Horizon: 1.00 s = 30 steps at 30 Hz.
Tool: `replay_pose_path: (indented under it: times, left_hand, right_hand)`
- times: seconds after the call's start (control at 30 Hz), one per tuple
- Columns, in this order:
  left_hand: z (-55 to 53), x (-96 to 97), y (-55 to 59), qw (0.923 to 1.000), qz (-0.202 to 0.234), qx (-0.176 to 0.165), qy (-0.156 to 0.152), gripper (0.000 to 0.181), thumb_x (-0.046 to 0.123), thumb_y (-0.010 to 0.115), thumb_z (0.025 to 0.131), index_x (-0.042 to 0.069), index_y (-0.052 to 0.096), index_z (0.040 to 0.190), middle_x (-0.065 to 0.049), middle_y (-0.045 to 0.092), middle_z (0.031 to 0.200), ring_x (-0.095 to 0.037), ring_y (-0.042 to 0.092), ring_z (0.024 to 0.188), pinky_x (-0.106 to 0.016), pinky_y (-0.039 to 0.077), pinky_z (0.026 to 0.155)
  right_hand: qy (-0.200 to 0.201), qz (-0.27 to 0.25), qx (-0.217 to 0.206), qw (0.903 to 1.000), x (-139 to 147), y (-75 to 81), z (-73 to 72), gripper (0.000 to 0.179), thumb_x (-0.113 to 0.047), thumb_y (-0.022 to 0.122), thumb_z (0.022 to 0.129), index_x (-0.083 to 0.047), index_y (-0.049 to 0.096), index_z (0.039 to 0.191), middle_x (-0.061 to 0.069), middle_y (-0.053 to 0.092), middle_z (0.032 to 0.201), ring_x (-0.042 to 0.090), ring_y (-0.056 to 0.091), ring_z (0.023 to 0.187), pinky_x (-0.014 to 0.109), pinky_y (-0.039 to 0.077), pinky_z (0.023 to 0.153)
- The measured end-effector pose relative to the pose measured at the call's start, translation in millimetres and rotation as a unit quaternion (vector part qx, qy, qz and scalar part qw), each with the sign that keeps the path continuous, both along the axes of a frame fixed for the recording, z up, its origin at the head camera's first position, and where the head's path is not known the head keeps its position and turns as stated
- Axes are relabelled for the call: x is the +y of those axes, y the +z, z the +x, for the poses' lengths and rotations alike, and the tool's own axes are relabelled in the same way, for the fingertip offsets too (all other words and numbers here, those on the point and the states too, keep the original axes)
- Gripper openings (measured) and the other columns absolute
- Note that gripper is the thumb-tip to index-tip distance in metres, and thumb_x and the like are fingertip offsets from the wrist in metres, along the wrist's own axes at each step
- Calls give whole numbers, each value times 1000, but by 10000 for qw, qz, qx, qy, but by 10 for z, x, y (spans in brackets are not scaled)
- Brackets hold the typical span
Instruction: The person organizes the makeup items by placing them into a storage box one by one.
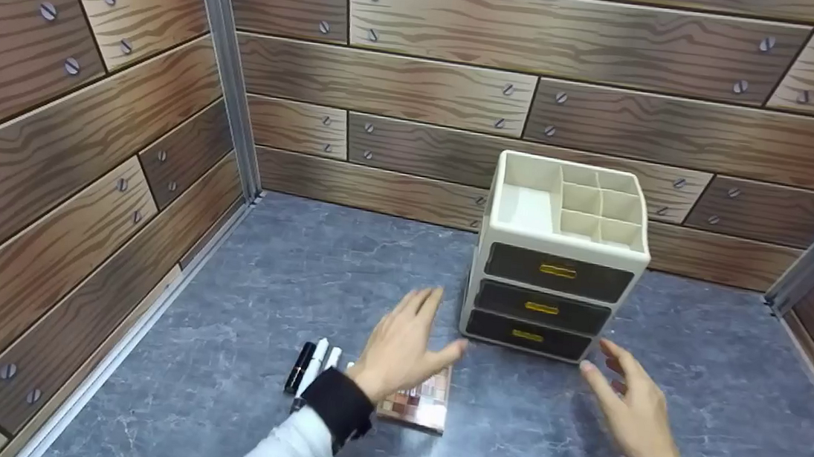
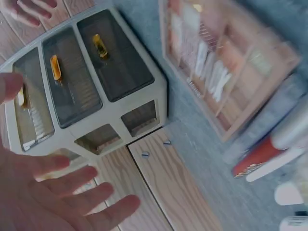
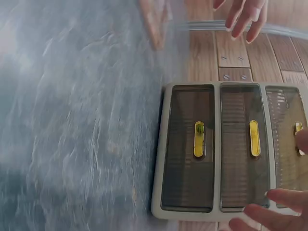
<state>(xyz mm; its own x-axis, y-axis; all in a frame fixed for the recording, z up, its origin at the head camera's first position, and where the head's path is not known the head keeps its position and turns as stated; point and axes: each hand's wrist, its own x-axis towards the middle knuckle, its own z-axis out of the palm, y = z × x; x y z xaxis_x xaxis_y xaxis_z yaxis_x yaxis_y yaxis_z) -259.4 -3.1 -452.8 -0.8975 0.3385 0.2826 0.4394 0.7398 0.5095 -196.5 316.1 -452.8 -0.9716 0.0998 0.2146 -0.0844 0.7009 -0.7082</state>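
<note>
A cream makeup organizer (image 1: 482, 265) with three dark drawers and gold handles stands upright on the floor. Its drawers are closed, and the divided compartments on top hold nothing. My left hand (image 1: 402, 344) is spread in front of its left side, fingers loosely extended and holding nothing. Partly hidden below that hand lies an eyeshadow palette (image 1: 427, 406). Near the organizer's lower right corner is my right hand (image 1: 632, 407), thumb and fingers apart with nothing between them. In the right wrist view, the fingers (image 3: 284, 202) overlap the drawer fronts.
Left of the palette lie a black tube (image 1: 300, 367) and slim white tubes (image 1: 315, 365). The left wrist view also shows a red-and-silver tube (image 2: 262, 156) beside the palette. Wood-patterned walls (image 1: 406, 79) enclose the grey marbled surface (image 1: 215, 359) at the back and both sides.
</note>
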Motion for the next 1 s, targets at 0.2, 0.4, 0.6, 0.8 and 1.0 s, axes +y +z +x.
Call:
replay_pose_path:
  times: [0.2, 0.4, 0.6, 0.8, 1.0]
  left_hand:
    - [-356, 26, 270, 9984, 549, 118, -5, 89, 56, 59, 99, 13, 20, 166, -13, 23, 171, -31, 23, 158, -61, 25, 125]
    - [-616, 96, 584, 9957, 898, 56, -236, 91, 58, 60, 98, 22, 15, 169, -9, 20, 173, -29, 23, 159, -60, 27, 125]
    - [-841, 268, 808, 9910, 1213, -248, -517, 91, 60, 60, 98, 28, 13, 169, -5, 15, 176, -25, 19, 160, -57, 26, 127]
    - [-1110, 407, 957, 9836, 1601, -382, -743, 90, 57, 61, 99, 23, 15, 169, -7, 17, 175, -23, 20, 160, -46, 23, 130]
    - [-1343, 411, 1074, 9743, 2041, -597, -741, 88, 51, 62, 101, 20, 17, 169, -7, 21, 174, -23, 21, 160, -40, 21, 131]
  right_hand:
    - [-152, -1031, -12, 9946, -51, 30, -121, 61, -40, 56, 108, -4, 44, 156, 21, 53, 153, 11, 60, 125, 15, 51, 102]
    - [-42, -2711, -5, 9625, -149, 62, -264, 54, -26, 59, 108, 5, 45, 151, 8, 67, 135, -3, 65, 107, 18, 59, 91]
    - [-36, -4062, 325, 9132, -251, 103, -420, 42, -13, 63, 105, 11, 53, 138, -7, 77, 104, 13, 75, 97, 28, 64, 86]
    - [29, -4951, 34, 8688, -333, 184, -531, 24, -17, 62, 106, 0, 62, 123, 2, 78, 101, 18, 77, 95, 32, 64, 89]
    - [295, -5654, -410, 8233, -445, 302, -671, 21, -20, 58, 108, -1, 61, 118, 9, 78, 104, 23, 77, 99, 36, 62, 96]
